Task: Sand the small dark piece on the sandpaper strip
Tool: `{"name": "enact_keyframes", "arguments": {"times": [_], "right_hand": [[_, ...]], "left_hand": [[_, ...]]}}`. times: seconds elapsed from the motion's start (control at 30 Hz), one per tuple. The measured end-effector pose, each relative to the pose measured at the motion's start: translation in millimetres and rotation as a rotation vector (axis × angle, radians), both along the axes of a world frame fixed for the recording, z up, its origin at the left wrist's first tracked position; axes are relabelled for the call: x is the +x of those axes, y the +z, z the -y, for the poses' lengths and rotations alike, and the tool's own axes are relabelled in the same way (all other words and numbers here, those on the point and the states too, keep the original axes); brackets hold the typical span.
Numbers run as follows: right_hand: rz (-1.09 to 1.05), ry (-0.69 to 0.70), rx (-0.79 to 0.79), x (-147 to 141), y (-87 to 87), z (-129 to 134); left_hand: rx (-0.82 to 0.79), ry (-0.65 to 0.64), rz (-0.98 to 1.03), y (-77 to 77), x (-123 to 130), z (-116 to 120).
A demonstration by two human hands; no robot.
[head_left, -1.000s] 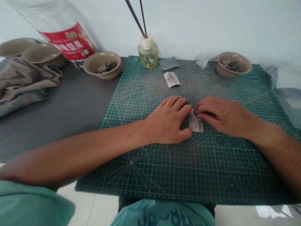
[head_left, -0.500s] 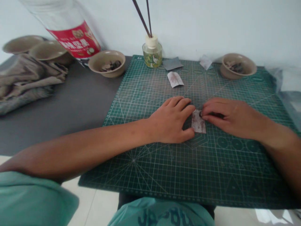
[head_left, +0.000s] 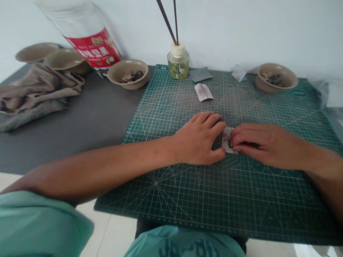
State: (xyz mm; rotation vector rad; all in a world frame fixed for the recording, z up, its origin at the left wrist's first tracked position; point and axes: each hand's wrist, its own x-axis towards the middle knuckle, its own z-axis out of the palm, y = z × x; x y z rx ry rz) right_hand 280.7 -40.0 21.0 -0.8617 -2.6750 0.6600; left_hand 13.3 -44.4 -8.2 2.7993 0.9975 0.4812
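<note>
Left hand [head_left: 197, 140]: flat and open, fingers spread on the mat, not clenched, its index fingertip and thumb tip just beside the paper slip's left edge; right hand [head_left: 268, 147]: fingers extended from the right and laid across the slip's right part, a dark shadow or object beneath them, thumb hidden, so a firm grasp cannot be told; paper slip [head_left: 227, 140]: small, whitish, dark-flecked, lying between the hands, touching the right hand and partly covered by it, its visible long axis running roughly away from the person with a slight tilt, the right hand the nearer; beneath all, a green cutting mat [head_left: 241, 203] with a pale printed grid; farther up the mat, a second white paper slip [head_left: 203, 92], a grey square of sheet [head_left: 200, 74] and a pale scrap [head_left: 238, 73]; far right corner, a beige bowl [head_left: 276, 77] holding dark pieces; behind the mat, a reed diffuser bottle [head_left: 178, 65] with dark sticks; left of it, a matching bowl [head_left: 128, 73] with dark and tan pieces; on the grey tabletop [head_left: 93, 142], a crumpled grey cloth [head_left: 34, 96], two further bowls [head_left: 50, 56] and a tilted plastic bottle [head_left: 91, 44] with a red label; at lower left, a teal sleeve [head_left: 32, 225].
</note>
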Motion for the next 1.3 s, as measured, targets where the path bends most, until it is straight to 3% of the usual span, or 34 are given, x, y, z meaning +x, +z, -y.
{"name": "enact_keyframes", "arguments": {"times": [0.07, 0.23, 0.37, 0.43, 0.57, 0.63, 0.83, 1.0, 1.17, 1.3], "right_hand": [[-0.011, 0.008, 0.000, -5.4, -2.6, 3.7], [0.023, -0.188, 0.159, 0.1, -2.1, -5.0], [0.050, -0.027, 0.044, 3.5, 3.6, -0.8], [0.056, 0.019, 0.069, -1.9, 1.6, 4.5], [0.093, -0.105, 0.240, -7.8, -4.2, 2.0], [0.102, -0.163, 0.238, -3.9, -3.1, -2.6], [0.043, -0.009, 0.020, -3.5, -0.2, 6.8], [0.036, -0.124, 0.126, -2.3, -3.5, 0.1], [0.038, -0.031, 0.051, 0.7, -0.5, 0.1], [0.076, -0.059, 0.205, -5.6, -5.3, 5.4]], "left_hand": [[0.005, -0.003, 0.000, 0.1, 0.2, -0.3], [-0.011, 0.012, -0.013, 1.9, 0.9, -0.4], [0.001, -0.001, 0.000, 0.7, 0.3, 0.0], [0.014, -0.010, 0.006, -0.3, -0.2, -0.2], [0.005, 0.001, -0.003, 0.3, -0.3, -1.0], [-0.005, 0.008, -0.009, 1.1, -0.1, -1.1], [-0.007, 0.003, -0.010, 1.0, -0.2, -0.8], [-0.014, 0.006, -0.011, 1.6, -0.1, -1.3], [-0.016, 0.004, -0.015, 1.7, -0.1, -0.9], [-0.010, -0.002, -0.010, 1.1, -0.1, -1.3]]}}
